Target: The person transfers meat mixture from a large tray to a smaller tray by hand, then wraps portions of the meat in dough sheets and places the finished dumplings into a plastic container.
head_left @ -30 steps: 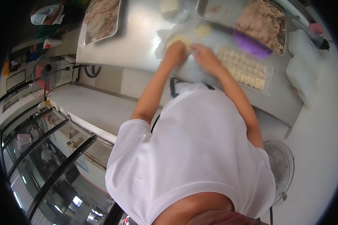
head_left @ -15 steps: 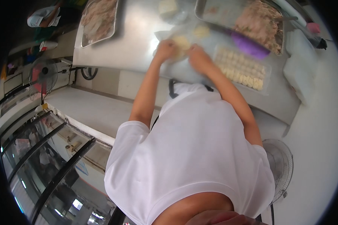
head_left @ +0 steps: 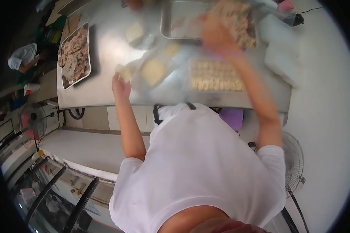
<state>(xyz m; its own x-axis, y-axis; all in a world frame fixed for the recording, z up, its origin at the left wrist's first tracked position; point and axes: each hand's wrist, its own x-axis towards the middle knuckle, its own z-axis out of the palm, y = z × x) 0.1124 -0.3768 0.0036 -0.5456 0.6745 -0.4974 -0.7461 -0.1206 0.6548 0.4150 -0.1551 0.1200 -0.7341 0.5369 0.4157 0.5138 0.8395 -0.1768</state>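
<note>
My left hand (head_left: 121,88) pinches a pale, thin dough wrapper (head_left: 124,73) near the table's front edge. Flat on the table beside it lies a square yellowish stack of wrappers (head_left: 153,72), with a smaller pale piece (head_left: 172,49) just behind. My right hand (head_left: 217,37), smeared by motion, is over the near right side of a metal tray (head_left: 175,37) holding minced filling (head_left: 237,19). Whether its fingers hold anything is hidden by the blur. Below that hand stands a clear plastic box (head_left: 217,75) with rows of small pale dumplings.
At the left, a second metal tray (head_left: 88,64) is heaped with minced meat (head_left: 74,54). A pale block (head_left: 134,33) sits near plastic wrap at the back. A fan (head_left: 293,165) stands right of my body. Another person (head_left: 23,56) is at far left.
My hands have moved apart from the wrapper stack: the left to the left with a wrapper, the right up to the filling tray. The whole view has shifted.
</note>
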